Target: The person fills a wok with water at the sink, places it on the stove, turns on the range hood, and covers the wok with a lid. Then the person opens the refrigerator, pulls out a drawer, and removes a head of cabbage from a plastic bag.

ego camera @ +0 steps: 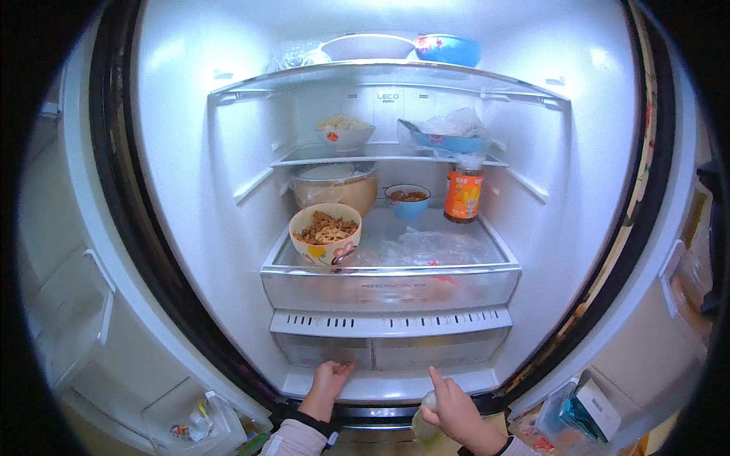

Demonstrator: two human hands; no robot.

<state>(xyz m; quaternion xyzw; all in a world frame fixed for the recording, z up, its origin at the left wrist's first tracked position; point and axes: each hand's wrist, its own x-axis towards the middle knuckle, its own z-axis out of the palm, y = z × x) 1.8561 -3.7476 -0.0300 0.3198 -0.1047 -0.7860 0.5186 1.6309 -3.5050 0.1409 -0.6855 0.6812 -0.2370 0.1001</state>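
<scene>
My left hand (331,382) is at the front of the lower left drawer (322,349) of an open refrigerator, its fingertips at the drawer's lower edge. Whether they grip it cannot be told. My right hand (453,407) holds a pale whitish-green item (425,424), perhaps a vegetable, under its palm, and its index finger points at the lower right drawer (436,350). Above these drawers is a wide clear drawer (393,293). On the glass shelf over it stands a flowered bowl (326,251) of brown food.
Behind the flowered bowl stand a large covered tan bowl (342,191), a small blue bowl (409,208) and an orange-labelled jar (463,194). Higher shelves hold a bowl of rice (345,137) and a bagged blue dish (447,141). Open doors with loaded bins (228,427) flank both sides.
</scene>
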